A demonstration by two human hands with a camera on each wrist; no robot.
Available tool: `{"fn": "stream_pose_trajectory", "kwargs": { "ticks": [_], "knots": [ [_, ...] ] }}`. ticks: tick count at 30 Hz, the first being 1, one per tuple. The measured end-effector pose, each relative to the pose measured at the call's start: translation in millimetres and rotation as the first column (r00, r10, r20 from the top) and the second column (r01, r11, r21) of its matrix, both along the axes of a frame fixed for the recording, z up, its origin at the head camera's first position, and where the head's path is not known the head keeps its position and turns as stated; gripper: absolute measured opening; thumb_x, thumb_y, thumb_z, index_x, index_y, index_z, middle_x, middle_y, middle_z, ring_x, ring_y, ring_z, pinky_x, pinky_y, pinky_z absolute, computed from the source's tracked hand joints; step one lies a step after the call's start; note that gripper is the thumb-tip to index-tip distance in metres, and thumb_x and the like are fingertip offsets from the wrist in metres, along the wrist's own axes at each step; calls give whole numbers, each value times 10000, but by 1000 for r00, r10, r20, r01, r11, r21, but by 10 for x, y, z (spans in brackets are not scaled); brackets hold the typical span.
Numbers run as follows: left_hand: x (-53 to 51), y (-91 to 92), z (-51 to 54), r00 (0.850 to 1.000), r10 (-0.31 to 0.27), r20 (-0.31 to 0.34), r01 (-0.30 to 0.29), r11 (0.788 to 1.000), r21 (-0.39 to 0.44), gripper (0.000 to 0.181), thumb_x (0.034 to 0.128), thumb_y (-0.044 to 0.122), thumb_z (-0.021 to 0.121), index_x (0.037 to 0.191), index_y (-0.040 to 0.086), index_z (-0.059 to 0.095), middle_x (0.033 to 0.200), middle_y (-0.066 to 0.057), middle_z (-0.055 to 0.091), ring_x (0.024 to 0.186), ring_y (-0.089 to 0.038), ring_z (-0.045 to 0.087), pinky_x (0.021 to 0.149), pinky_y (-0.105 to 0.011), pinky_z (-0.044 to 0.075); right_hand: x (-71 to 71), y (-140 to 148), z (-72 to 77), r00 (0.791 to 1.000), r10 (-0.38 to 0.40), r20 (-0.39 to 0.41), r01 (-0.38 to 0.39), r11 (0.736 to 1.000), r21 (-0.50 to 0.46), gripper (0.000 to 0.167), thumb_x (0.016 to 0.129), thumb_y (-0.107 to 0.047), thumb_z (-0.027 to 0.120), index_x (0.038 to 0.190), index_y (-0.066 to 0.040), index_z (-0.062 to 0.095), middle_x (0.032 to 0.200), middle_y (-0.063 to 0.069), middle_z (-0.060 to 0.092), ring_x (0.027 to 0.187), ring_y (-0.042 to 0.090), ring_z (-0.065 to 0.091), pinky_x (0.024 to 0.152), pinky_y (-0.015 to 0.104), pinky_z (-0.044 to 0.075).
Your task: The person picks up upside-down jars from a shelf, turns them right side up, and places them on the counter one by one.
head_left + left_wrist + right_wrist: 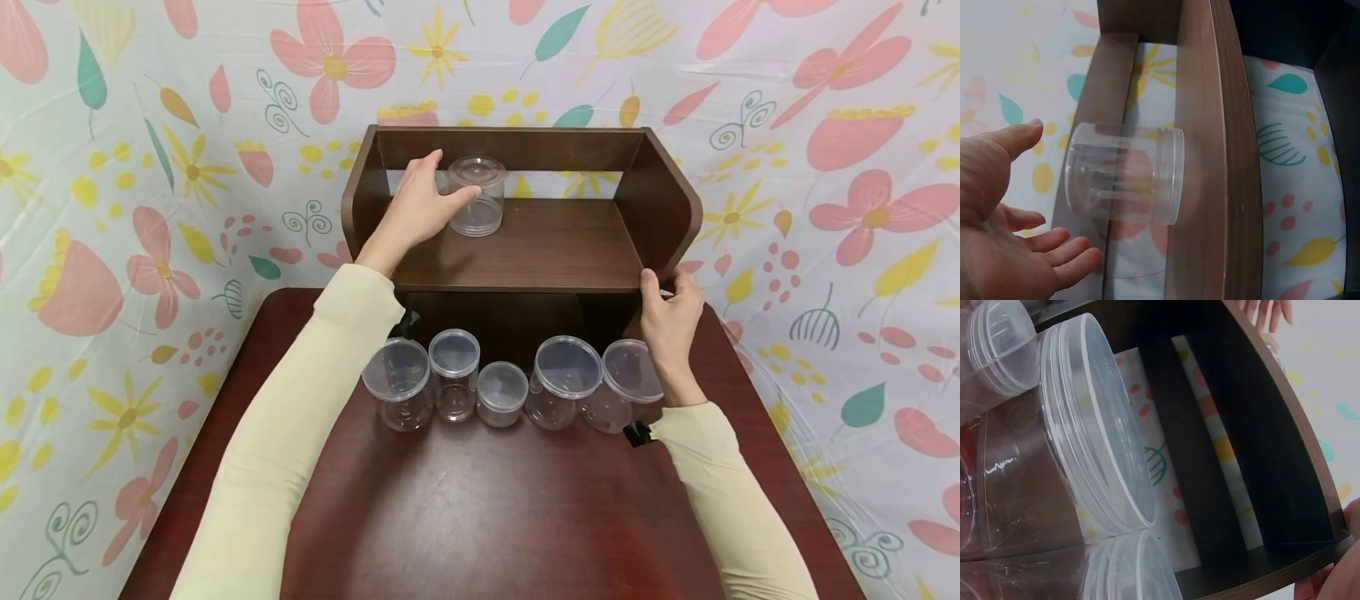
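Note:
A clear plastic jar [480,204] stands on the upper board of a brown wooden shelf [555,242], toward its left side. In the left wrist view the jar [1124,175] has its banded end against the board. My left hand [420,204] is beside the jar with thumb and fingers spread; the left wrist view shows a gap between this hand [1016,219] and the jar. My right hand [672,321] grips the shelf's right side panel at its lower front corner, thumb in front. Only part of that hand [1335,575] shows in the right wrist view.
Several clear lidded jars stand in a row before the shelf, among them a short jar [502,392] and a wide one [567,371]. Beneath them is a dark red table [480,517]. Behind the shelf hangs a flower-patterned cloth [225,167].

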State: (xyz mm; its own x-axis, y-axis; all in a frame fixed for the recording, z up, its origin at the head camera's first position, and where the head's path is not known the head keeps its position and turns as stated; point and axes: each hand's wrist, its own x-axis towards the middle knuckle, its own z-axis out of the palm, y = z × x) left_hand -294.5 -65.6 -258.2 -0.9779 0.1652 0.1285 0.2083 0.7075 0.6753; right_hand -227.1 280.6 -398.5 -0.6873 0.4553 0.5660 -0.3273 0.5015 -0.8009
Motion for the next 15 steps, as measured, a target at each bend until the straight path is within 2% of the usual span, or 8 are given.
{"fn": "stream_pose_trajectory", "kwargs": {
  "ticks": [9, 15],
  "knots": [
    [-204, 144, -70, 999, 25, -25, -24, 999, 28, 954, 965, 551, 660, 1657, 98, 183, 1675, -95, 215, 1522, -206, 266, 1214, -343, 274, 3, 7, 2, 1000, 1, -6, -1, 1000, -4, 218, 944, -98, 671, 965, 118, 674, 838, -133, 531, 789, 11, 536, 719, 159, 446],
    [-281, 215, -118, 999, 54, -3, -54, 998, 40, 980, 944, 593, 664, 1658, 128, 180, 1665, -96, 202, 1507, -185, 280, 1192, -318, 301, 2, -12, 7, 1000, -1, 1, 1, 1000, -11, 219, 943, -102, 665, 959, 116, 665, 844, -132, 536, 798, 15, 540, 722, 163, 448]
  ]
}}
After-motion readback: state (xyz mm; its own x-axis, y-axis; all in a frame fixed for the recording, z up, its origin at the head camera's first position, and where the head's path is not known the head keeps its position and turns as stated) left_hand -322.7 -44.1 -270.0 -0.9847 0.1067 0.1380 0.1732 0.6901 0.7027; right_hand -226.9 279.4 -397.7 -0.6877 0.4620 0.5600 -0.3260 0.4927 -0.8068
